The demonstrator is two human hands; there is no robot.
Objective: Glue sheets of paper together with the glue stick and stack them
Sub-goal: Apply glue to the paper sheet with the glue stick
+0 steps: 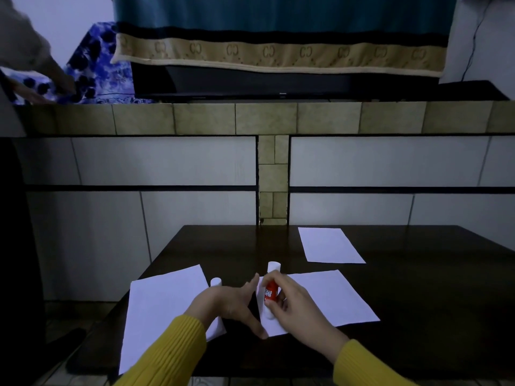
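Glue stick point(271, 291) stands near-upright, gripped by right hand point(292, 305); left hand point(232, 303) splayed.

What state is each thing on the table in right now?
Glue stick: uncapped, held upright in the right hand.
Cap: off, standing on the table.
Left hand: fingers spread, pressing the middle sheet.
Left sheet: flat.
Far sheet: flat, untouched.
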